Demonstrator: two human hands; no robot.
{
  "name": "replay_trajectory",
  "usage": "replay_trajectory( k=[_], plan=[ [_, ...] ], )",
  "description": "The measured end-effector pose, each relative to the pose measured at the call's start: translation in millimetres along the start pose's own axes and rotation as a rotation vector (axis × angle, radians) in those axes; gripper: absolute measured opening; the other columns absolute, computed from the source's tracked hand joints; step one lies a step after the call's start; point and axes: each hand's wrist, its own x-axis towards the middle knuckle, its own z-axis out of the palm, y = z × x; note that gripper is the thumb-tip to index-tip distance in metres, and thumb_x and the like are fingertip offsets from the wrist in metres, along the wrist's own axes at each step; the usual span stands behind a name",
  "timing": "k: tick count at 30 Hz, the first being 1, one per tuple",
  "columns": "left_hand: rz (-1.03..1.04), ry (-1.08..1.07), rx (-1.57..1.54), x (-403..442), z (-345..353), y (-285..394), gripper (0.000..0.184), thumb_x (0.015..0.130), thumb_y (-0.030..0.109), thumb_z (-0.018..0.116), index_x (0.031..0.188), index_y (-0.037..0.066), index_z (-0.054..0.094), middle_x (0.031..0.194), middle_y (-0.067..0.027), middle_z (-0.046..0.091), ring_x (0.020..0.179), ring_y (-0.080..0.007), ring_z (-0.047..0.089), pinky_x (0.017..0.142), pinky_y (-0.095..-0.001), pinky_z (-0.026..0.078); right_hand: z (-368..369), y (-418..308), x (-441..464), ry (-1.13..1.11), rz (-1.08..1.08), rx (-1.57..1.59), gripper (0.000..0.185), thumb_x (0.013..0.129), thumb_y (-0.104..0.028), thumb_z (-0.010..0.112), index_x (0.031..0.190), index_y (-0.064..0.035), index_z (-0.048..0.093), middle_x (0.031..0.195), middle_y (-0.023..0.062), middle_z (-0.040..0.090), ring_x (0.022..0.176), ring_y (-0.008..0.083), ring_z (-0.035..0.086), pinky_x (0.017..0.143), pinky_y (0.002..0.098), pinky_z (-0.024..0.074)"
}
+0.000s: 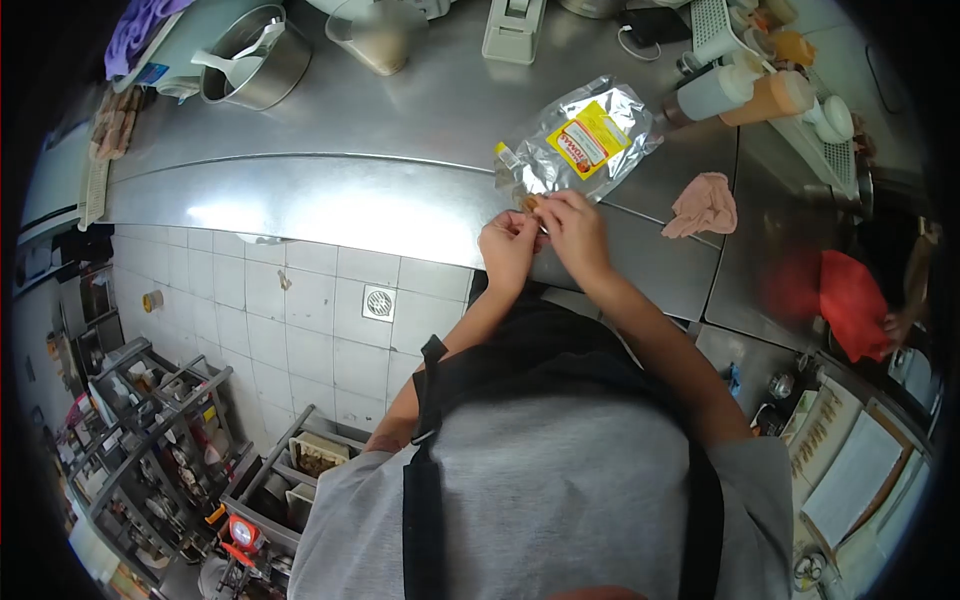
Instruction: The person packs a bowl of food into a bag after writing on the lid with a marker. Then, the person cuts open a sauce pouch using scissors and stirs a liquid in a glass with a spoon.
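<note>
1. Leftmost on the steel worktop [420, 125], at ten o'clock from the hands (twelve being the far edge), stands a metal pot [275, 85] with white-handled utensils [240, 68] in it.
2. Just before eleven o'clock is a see-through plastic jug [375, 40]; its contents are too blurred to name.
3. The left hand [508, 243] is at the near edge, fingers curled in and thumb close against them. It seems to have hold of the near end of a clear plastic bag, though its fingertips are partly hidden.
4. Between the two hands shows a small brownish bit [531, 203]; I cannot tell whether it belongs to the bag or is something separate.
5. The right hand [575, 230] meets the left, its fingers bent and drawn together in what looks like a pinch on the same end.
6. The plastic bag [578, 142], with a yellow label [592, 140], lies crumpled on the worktop, stretching off toward one o'clock. It should be very light, limp and rather slippery, and thin enough to tear if tugged hard. The gathered film at the near end looks the surest place to grip; the loose, flat part would probably slide.
7. At three o'clock lies a crumpled pink cloth [706, 206], apart from the bag.
8. Toward two o'clock, beyond the bag, are squeeze bottles [715, 95].
</note>
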Motion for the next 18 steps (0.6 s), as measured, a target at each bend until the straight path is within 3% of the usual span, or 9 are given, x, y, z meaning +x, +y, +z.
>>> replay_trajectory(
  k=[1,3,5,9,11,14,15,18],
  plan=[
    [-0.001,0.0,0.031,-1.3,-0.7,-1.1,0.02,0.085,0.015,0.067,0.076,-0.002,0.061,0.062,-0.0074,0.064,0.053,-0.0114,0.063,0.046,-0.0221,0.047,0.1,5.2,-9.4,-0.004,-0.006,0.076,0.013,0.082,-0.02,0.063,0.083,-0.0082,0.067,0.091,0.011,0.061,0.084,0.0301,0.06,0.074,0.0395,0.0494],
    [-0.003,-0.014,0.064,-2.1,-2.0,-1.7,0.02,0.085,0.015,0.066,0.076,-0.002,0.061,0.063,-0.0077,0.065,0.053,-0.0114,0.063,0.046,-0.0222,0.047,-2.2,45.2,16.7,0.033,0.047,-0.146,0.014,0.083,-0.02,0.062,0.084,-0.0068,0.067,0.09,0.0124,0.06,0.083,0.0296,0.06,0.074,0.0396,0.0491],
    [-0.001,-0.049,0.053,-0.2,1.6,0.3,0.02,0.086,0.015,0.066,0.076,-0.002,0.061,0.063,-0.0079,0.065,0.054,-0.0114,0.064,0.046,-0.0225,0.048,-28.5,70.9,50.2,0.058,0.075,-0.115,0.018,0.085,-0.024,0.059,0.084,-0.0072,0.067,0.089,0.0125,0.06,0.081,0.0297,0.06,0.073,0.04,0.0485],
    [-0.005,-0.028,0.168,2.4,7.5,9.8,0.019,0.087,0.014,0.064,0.077,-0.002,0.061,0.065,-0.0084,0.065,0.054,-0.0116,0.064,0.047,-0.0221,0.047,-31.0,48.9,41.3,0.038,0.232,-0.066,0.015,0.086,-0.02,0.059,0.085,-0.0078,0.067,0.086,0.0117,0.06,0.079,0.0305,0.06,0.072,0.04,0.0478],
    [-0.034,-0.025,0.115,1.1,7.7,5.0,0.019,0.087,0.014,0.064,0.077,-0.001,0.061,0.066,-0.0081,0.066,0.054,-0.0115,0.064,0.047,-0.0219,0.047,-4.4,26.6,-4.7,-0.009,0.034,0.1,0.016,0.085,-0.02,0.059,0.084,-0.0066,0.067,0.086,0.0123,0.06,0.081,0.031,0.06,0.076,0.0407,0.0474],
    [-0.043,-0.059,0.036,-0.6,6.3,4.2,0.019,0.086,0.015,0.065,0.078,-0.001,0.061,0.066,-0.0076,0.066,0.055,-0.0115,0.064,0.046,-0.0217,0.047,-6.2,33.0,-1.5,0.091,-0.113,0.067,0.02,0.084,-0.025,0.06,0.084,-0.0063,0.066,0.084,0.0125,0.06,0.08,0.0309,0.06,0.074,0.041,0.0485],
    [-0.046,-0.065,0.06,-2.0,5.4,4.4,0.019,0.086,0.015,0.066,0.077,-0.001,0.061,0.066,-0.0076,0.066,0.055,-0.0115,0.064,0.046,-0.0217,0.047,-3.7,58.6,17.0,0.087,-0.063,-0.125,0.017,0.085,-0.023,0.059,0.084,-0.0061,0.064,0.086,0.0117,0.061,0.083,0.0304,0.06,0.074,0.0402,0.049],
    [-0.044,-0.09,0.132,1.3,5.0,6.7,0.019,0.086,0.016,0.066,0.077,0.0,0.061,0.067,-0.0079,0.067,0.057,-0.0119,0.065,0.047,-0.0214,0.047,-35.5,73.6,62.8,-0.056,0.213,-0.098,0.016,0.085,-0.021,0.059,0.085,-0.0059,0.063,0.088,0.0109,0.062,0.087,0.0297,0.06,0.075,0.0397,0.0488]
  ],
)
